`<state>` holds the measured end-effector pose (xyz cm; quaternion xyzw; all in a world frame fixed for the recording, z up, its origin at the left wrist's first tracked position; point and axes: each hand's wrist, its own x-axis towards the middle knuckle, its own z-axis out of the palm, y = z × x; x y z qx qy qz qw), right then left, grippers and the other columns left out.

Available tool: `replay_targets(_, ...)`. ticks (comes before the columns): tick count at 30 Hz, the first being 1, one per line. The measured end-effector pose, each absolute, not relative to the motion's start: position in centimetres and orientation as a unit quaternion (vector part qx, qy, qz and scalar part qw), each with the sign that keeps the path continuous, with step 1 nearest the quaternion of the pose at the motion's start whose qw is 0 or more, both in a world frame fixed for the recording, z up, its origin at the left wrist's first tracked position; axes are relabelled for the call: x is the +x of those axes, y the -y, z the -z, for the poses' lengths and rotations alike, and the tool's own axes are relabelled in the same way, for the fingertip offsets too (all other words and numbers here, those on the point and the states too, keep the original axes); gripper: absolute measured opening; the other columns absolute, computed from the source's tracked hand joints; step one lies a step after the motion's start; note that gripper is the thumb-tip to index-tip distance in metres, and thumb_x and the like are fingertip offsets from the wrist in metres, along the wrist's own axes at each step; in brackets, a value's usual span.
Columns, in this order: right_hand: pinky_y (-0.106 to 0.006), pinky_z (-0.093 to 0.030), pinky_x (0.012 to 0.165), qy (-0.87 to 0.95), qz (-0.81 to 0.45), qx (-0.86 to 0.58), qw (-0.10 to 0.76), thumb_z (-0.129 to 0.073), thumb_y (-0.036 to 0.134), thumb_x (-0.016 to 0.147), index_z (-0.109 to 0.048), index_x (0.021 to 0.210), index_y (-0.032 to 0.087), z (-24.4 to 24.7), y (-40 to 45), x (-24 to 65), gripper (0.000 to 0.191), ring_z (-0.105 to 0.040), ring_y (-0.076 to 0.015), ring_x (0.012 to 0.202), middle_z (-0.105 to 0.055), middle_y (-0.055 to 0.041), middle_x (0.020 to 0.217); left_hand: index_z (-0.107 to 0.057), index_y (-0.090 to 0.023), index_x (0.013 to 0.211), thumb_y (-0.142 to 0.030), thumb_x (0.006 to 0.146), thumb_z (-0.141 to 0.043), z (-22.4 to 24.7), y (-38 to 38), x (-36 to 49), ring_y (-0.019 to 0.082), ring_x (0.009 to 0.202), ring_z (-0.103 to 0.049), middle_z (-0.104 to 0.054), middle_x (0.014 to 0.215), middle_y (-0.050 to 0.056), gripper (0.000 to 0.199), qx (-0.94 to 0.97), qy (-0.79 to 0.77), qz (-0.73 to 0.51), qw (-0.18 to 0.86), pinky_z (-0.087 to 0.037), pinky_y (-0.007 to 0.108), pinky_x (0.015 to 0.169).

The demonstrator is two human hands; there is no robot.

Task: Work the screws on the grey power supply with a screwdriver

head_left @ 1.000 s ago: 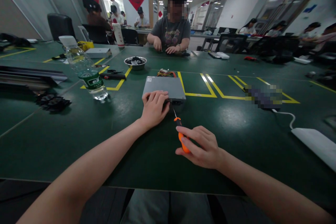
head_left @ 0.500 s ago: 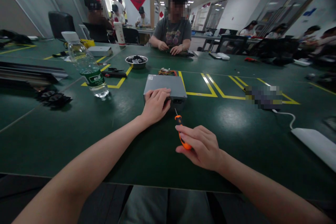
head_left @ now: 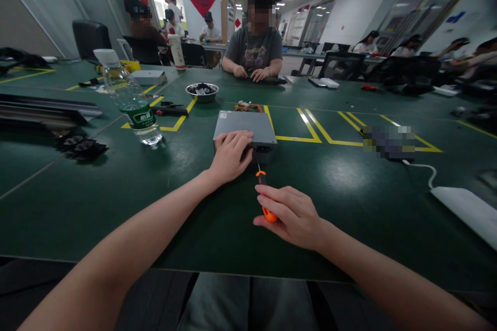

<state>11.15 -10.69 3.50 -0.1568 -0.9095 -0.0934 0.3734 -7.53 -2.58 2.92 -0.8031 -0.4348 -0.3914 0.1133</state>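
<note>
Fingers on both hands are busy, the left ones with the box and the right ones with the driver. Leftmost near me, the bottle [head_left: 142, 115] stands on the bench [head_left: 349, 217], with the bowl [head_left: 202, 98] farther back toward the middle. My left hand [head_left: 228, 159] grasps the box [head_left: 243, 122] at its front edge, fingers laid over the top, thumb down by the front face. The box sits flat before me, a bundle of wires [head_left: 248, 107] behind it and a socket [head_left: 264, 149] in its front, just right of my thumb. Right of that hand, the driver [head_left: 268, 214] points up to that front face (whether its tip is seated, I can't tell). Its orange handle is held between the fingers and thumb of my right hand [head_left: 297, 217]. Off to the right, a white cable [head_left: 427, 167] curls across the bench.

I judge the step in hand to be working the driver at the box's front. Such a move calls for a still box and a tip kept in line.
</note>
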Motion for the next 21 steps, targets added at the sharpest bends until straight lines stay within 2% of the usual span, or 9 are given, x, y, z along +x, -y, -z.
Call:
replay_targets(3, -0.029, -0.052, 0.070, 0.910, 0.057, -0.159, 0.378, -0.062, 0.030, 0.077, -0.046, 0.108, 0.011, -3.24, 10.63, 11.25, 0.040, -0.061, -0.0179, 0.090, -0.059, -0.0183, 0.110, -0.049, -0.021, 0.097, -0.020, 0.084, -0.046, -2.94, 2.62, -7.65, 0.018, 0.112, -0.049, -0.060, 0.115, 0.002, 0.014, -0.808, 0.429, 0.389, 0.109, -0.027, 0.037, 0.089)
replay_targets(7, -0.032, -0.051, 0.074, 0.930, 0.067, -0.152, 0.328, -0.054, 0.026, 0.082, -0.044, 0.114, 0.009, -3.59, 10.99, 11.16, 0.037, -0.056, -0.0226, 0.103, -0.055, -0.0217, 0.114, -0.050, -0.021, 0.097, -0.018, 0.083, -0.045, -3.02, 2.63, -7.91, 0.018, 0.111, -0.049, -0.059, 0.115, 0.002, 0.015, -0.812, 0.426, 0.386, 0.105, -0.027, 0.037, 0.089)
replay_targets(11, -0.031, -0.050, 0.062, 0.929, 0.126, -0.154, 0.311, -0.055, 0.026, 0.082, -0.048, 0.113, 0.017, -3.92, 11.14, 10.96, 0.033, -0.061, -0.0196, 0.085, -0.058, -0.0189, 0.109, -0.049, -0.021, 0.097, -0.018, 0.082, -0.046, -3.01, 2.56, -8.12, 0.018, 0.111, -0.049, -0.059, 0.115, 0.002, 0.016, -0.814, 0.422, 0.384, 0.108, -0.028, 0.037, 0.089)
replay_targets(15, -0.028, -0.050, 0.064, 0.908, 0.109, -0.153, 0.374, -0.063, 0.028, 0.077, -0.048, 0.105, 0.014, -3.57, 10.74, 11.18, 0.034, -0.061, -0.0174, 0.083, -0.060, -0.0175, 0.106, -0.049, -0.021, 0.097, -0.020, 0.082, -0.048, -2.77, 2.40, -8.01, 0.019, 0.109, -0.050, -0.060, 0.114, 0.002, 0.015, -0.806, 0.426, 0.392, 0.123, -0.028, 0.037, 0.088)
replay_targets(18, -0.029, -0.052, 0.071, 0.901, 0.068, -0.159, 0.397, -0.064, 0.030, 0.076, -0.043, 0.110, 0.012, -3.36, 10.60, 11.48, 0.044, -0.059, -0.0194, 0.094, -0.058, -0.0193, 0.110, -0.049, -0.021, 0.096, -0.021, 0.084, -0.047, -2.61, 2.28, -7.85, 0.018, 0.108, -0.051, -0.061, 0.112, 0.002, 0.013, -0.799, 0.428, 0.402, 0.127, -0.028, 0.037, 0.088)
replay_targets(21, -0.030, -0.051, 0.075, 0.923, 0.061, -0.153, 0.346, -0.054, 0.026, 0.082, -0.041, 0.116, 0.010, -3.57, 10.86, 11.51, 0.040, -0.054, -0.0220, 0.106, -0.052, -0.0219, 0.118, -0.050, -0.021, 0.097, -0.023, 0.084, -0.047, -2.61, 2.27, -7.76, 0.018, 0.109, -0.050, -0.061, 0.111, 0.002, 0.013, -0.798, 0.432, 0.402, 0.124, -0.028, 0.037, 0.089)
